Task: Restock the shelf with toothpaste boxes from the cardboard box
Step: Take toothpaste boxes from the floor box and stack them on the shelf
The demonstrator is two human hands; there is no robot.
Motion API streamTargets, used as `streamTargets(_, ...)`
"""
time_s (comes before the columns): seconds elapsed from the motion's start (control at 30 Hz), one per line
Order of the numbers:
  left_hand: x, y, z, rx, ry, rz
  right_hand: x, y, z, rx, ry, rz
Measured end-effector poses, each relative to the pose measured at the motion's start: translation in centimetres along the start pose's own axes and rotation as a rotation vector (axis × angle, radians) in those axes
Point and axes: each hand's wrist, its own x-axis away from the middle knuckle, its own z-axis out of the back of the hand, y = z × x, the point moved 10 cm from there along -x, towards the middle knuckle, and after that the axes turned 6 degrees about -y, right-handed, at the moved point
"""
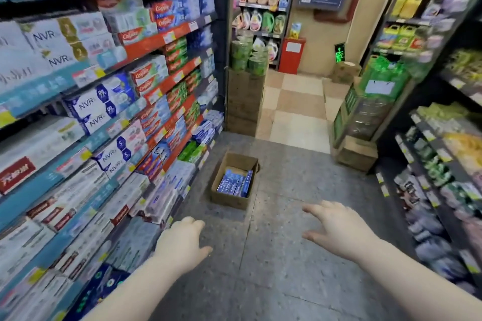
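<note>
An open brown cardboard box (227, 198) stands on the grey floor by the foot of the left shelf. Inside it lie several blue toothpaste boxes (236, 184), side by side. The tall toothpaste shelf (104, 101) runs along the left, packed with white, blue, red and green boxes. My left hand (182, 241) reaches forward low, close to the shelf, holding nothing with its fingers loosely spread. My right hand (336, 227) is stretched out over the floor, fingers apart and empty. Both hands are short of the cardboard box and apart from it.
A second shelf (443, 164) of bottles and packs lines the right side of the aisle. Stacked cartons (245, 101) topped with green tubs stand at the left shelf's far end. A green display stand (365, 112) on a carton narrows the aisle at right. Detergent shelves stand beyond.
</note>
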Motion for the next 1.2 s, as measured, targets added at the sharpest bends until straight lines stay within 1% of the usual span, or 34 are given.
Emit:
streamTargets(0.2, -10.1, 4.8, 2.5, -0.061, -0.039, -0.072, -7.1, 5.4, 0.9, -0.017, -0.069, -0.082)
streamTargets(0.33, -16.7, 7.6, 3.3, -0.057, -0.066, -0.078, -13.1, 9.7, 2.4, -0.003, -0.078, -0.079)
streamTargets(0.47, -23.6, 8.6, 3.4, -0.055, -0.124, -0.001, -20.7, 13.4, 3.2, -0.006, -0.11, -0.024)
streamTargets(0.6, -29.9, 10.0, 4.6, 0.008, -0.177, 0.113, -28.2, 17.5, 5.0, 0.036, -0.165, 0.058)
streamTargets(0.73, -35.6, 12.7, 6.9, 0.105, -0.138, 0.196, -35.8, 20.7, 7.5, 0.099, -0.194, 0.152)
streamTargets(0.9, -40.5, 13.4, 8.8, 0.204, -0.088, 0.267, -44.4, 21.0, 8.8, 0.131, -0.249, 0.25)
streamTargets(1.03, -45.1, 10.5, 9.7, 0.299, -0.069, 0.364, -52.2, 19.1, 9.6, 0.173, -0.28, 0.345)
streamTargets(1.2, -52.7, 7.3, 10.1, 0.383, -0.118, 0.445, -61.6, 17.9, 10.0, 0.23, -0.344, 0.398)
